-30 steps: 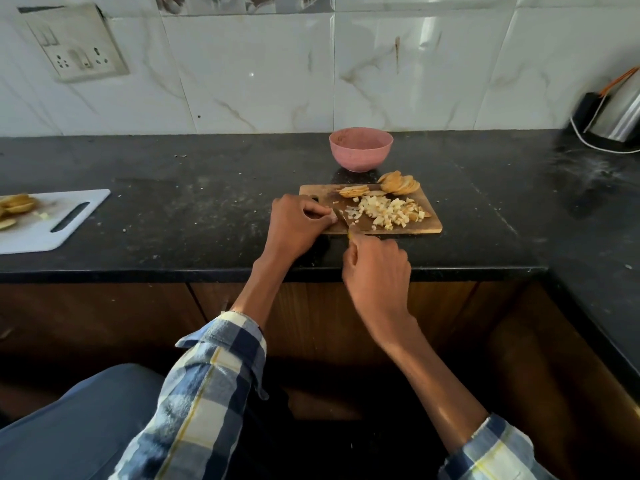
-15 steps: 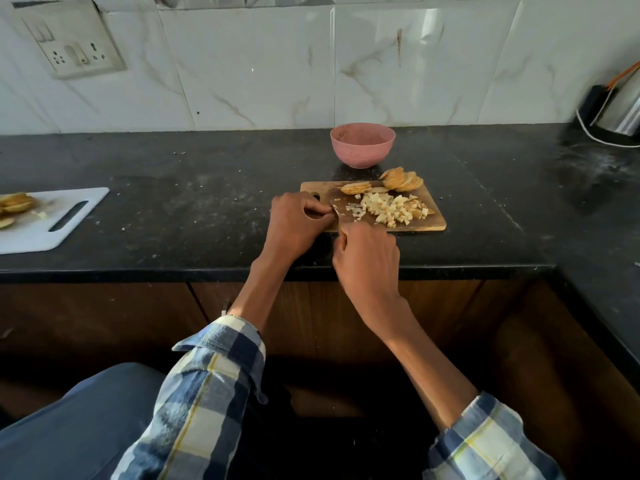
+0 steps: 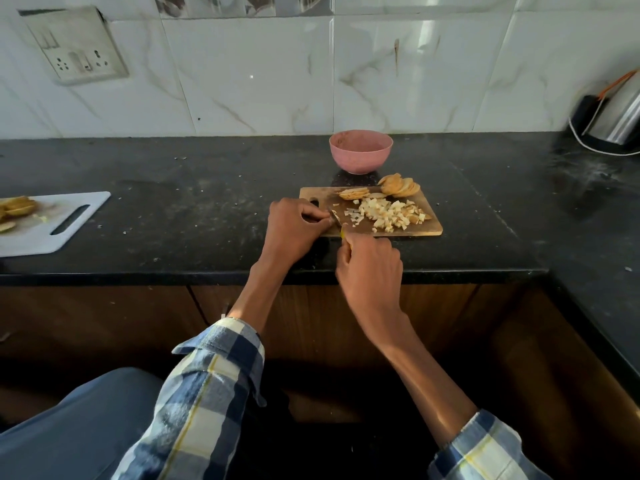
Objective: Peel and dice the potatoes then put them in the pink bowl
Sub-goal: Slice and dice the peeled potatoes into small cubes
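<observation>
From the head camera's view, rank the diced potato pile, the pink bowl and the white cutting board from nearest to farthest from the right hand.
1. Diced potato pile: on the wooden board, just beyond the right hand.
2. Pink bowl: behind the board, near the wall.
3. White cutting board: far left on the counter.

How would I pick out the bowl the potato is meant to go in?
Start at the black counter below the tiled wall. Near its middle lies a wooden cutting board; the pink bowl stands just behind it, towards the wall. It is the only round, pink thing there, and no potato shows inside.
</observation>
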The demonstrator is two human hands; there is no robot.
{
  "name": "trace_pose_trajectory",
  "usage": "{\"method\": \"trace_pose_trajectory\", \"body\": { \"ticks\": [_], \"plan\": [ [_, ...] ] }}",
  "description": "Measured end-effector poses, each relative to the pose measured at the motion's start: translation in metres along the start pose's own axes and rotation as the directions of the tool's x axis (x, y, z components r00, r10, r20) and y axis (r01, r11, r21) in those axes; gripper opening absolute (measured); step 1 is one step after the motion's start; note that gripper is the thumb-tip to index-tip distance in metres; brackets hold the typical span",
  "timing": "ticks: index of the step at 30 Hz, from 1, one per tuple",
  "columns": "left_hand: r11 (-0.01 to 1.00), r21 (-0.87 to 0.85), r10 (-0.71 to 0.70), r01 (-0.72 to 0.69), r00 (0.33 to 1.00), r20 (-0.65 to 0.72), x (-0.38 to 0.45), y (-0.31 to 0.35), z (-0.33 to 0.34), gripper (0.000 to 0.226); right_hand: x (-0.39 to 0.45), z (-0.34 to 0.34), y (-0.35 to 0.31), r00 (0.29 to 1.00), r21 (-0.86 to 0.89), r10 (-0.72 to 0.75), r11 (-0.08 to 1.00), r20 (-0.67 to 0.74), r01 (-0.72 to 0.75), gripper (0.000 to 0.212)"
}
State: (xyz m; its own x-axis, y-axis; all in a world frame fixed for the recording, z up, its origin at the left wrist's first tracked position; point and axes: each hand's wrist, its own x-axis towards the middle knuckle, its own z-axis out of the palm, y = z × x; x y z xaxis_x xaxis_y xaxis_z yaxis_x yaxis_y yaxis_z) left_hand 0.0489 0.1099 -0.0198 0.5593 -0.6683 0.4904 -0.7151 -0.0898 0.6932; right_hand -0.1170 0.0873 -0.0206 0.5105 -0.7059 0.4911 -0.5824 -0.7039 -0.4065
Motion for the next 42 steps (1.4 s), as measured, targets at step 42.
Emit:
{"method": "trace_pose_trajectory", "body": {
  "ticks": [42],
  "plan": [
    [0.999,-0.003,-0.04,0.04,0.999,-0.021,-0.001,0.0,0.0,0.009,-0.006,-0.003,0.003,0.994,-0.089,-0.057,0.994,0.096,0.066,0.033]
  ]
}}
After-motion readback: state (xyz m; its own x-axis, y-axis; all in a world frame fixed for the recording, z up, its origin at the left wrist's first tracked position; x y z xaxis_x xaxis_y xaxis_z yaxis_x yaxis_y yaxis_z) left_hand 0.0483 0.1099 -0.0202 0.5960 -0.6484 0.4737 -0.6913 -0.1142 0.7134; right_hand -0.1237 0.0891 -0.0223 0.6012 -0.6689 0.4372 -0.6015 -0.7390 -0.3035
